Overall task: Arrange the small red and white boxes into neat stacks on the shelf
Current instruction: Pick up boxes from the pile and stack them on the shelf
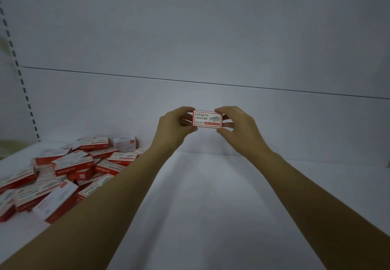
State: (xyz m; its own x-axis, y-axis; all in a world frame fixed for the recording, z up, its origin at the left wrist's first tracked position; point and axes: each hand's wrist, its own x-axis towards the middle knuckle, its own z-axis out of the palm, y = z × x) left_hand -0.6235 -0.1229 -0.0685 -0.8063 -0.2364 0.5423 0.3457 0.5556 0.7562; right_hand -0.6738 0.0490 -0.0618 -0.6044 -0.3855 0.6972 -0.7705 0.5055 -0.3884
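A small red and white box (207, 119) is held up in the air above the white shelf (211, 195), its printed face towards me. My left hand (174, 128) pinches its left end between thumb and fingers. My right hand (239, 127) pinches its right end the same way. A loose heap of several red and white boxes (63, 172) lies jumbled on the left part of the shelf, partly hidden by my left forearm.
The white back panel (211, 105) of the shelf rises right behind the held box. A slotted upright (21, 79) runs along the left edge. Bare white shelf surface stretches between and to the right of my arms.
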